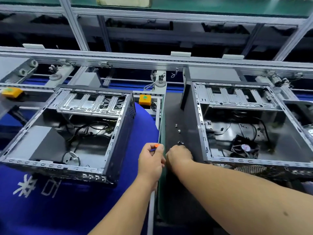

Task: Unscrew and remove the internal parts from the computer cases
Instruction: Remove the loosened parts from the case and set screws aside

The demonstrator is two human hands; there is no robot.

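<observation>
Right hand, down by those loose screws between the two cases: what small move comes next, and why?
Probably let go of the screws it seems to pinch and lift away. The right hand sits knuckles-up on the dark mat beside the loose screws, while the left hand grips an orange-tipped tool.

A blue cloth (50, 200) with white characters covers the left part of the bench, and an open case (71, 129) sits on it. To the right lies a dark mat (183, 192), bearing a second open case (254, 126). A few loose screws (178, 131) lie on the mat just left of that case, between the two cases
</observation>
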